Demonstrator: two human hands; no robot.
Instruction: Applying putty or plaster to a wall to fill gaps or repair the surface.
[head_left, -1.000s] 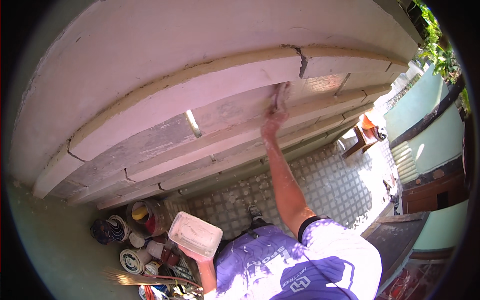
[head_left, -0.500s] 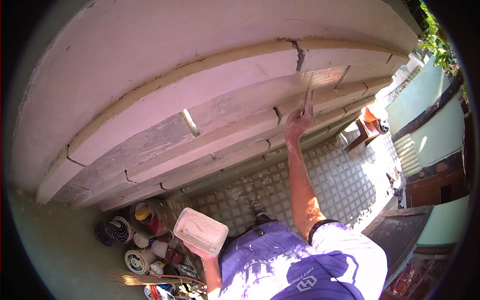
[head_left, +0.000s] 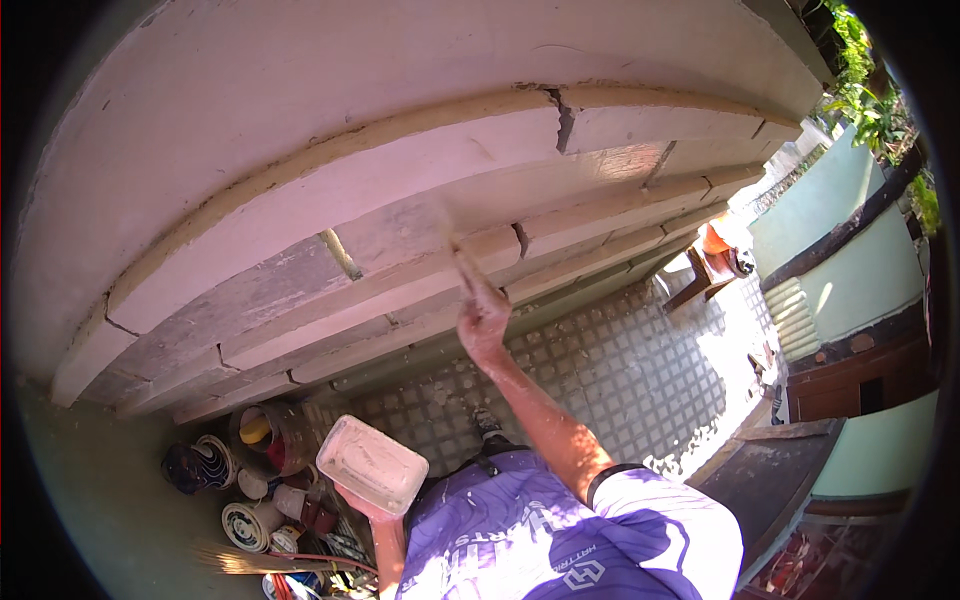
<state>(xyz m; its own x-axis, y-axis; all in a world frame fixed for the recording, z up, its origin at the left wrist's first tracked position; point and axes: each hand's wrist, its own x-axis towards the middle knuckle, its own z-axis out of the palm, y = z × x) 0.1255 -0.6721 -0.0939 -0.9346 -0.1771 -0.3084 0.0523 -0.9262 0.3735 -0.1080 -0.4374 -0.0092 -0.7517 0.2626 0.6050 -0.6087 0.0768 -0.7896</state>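
My left hand point(head_left: 370, 507) supports a pale rectangular plastic tub point(head_left: 373, 464) from below, at the lower left in front of my body. A thin whitish layer coats the inside of the tub. Raised ahead of me, my right hand point(head_left: 484, 318) is closed around the handle of a paintbrush point(head_left: 457, 250). The brush points up and away, its bristle end smeared by motion in front of the wall's recessed grey band point(head_left: 400, 232). Whether the bristles touch the surface I cannot tell. Long pale horizontal ledges point(head_left: 330, 195) cross the wall, with cracks and gaps in places.
Buckets point(head_left: 250, 525), containers and a straw broom point(head_left: 235, 562) crowd the lower left floor. A small wooden table point(head_left: 700, 280) bearing an orange object stands on the tiled floor point(head_left: 590, 350) to the right. Farther right is a dark slab point(head_left: 775, 480).
My right hand has swept left along the wall with the paintbrush, away from the shiny patch. The view has shifted slightly; my left hand still holds the tub.
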